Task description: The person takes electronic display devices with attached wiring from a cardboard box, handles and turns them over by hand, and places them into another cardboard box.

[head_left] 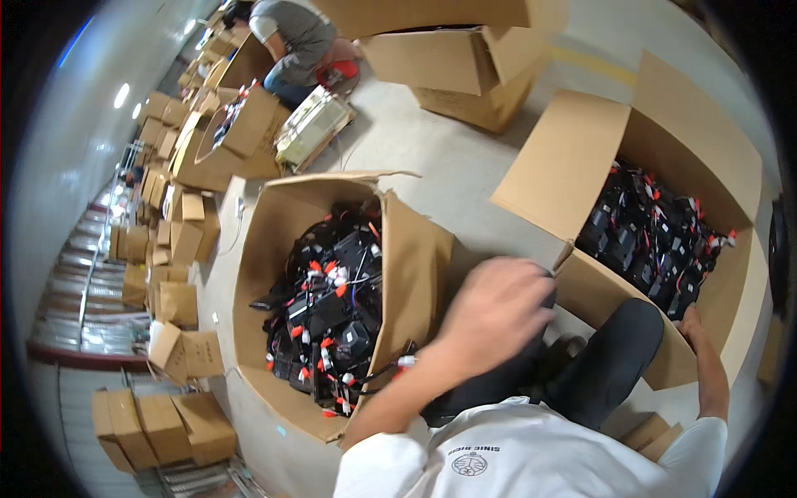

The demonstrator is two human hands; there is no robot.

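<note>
My left hand [502,309] is smeared by motion over my dark trouser leg, between two open cardboard boxes. Its fingers look bent, but whether anything is in them I cannot make out. My right hand [691,326] reaches into the right-hand box [566,158], at the near end of a pile of black modules [647,228] with wires and red-and-white connectors. Its fingertips meet the black parts there and are partly hidden. The left-hand box [419,261] holds a jumbled heap of similar black modules [332,315]. Some wires with a white connector [406,361] hang over its near side.
Another open carton [432,62] stands ahead. Far left, a person [290,41] bends beside a box of parts [249,120] and a pale, box-shaped unit [314,126]. Many cartons [178,303] are stacked along the left. Grey floor [432,149] shows between the boxes.
</note>
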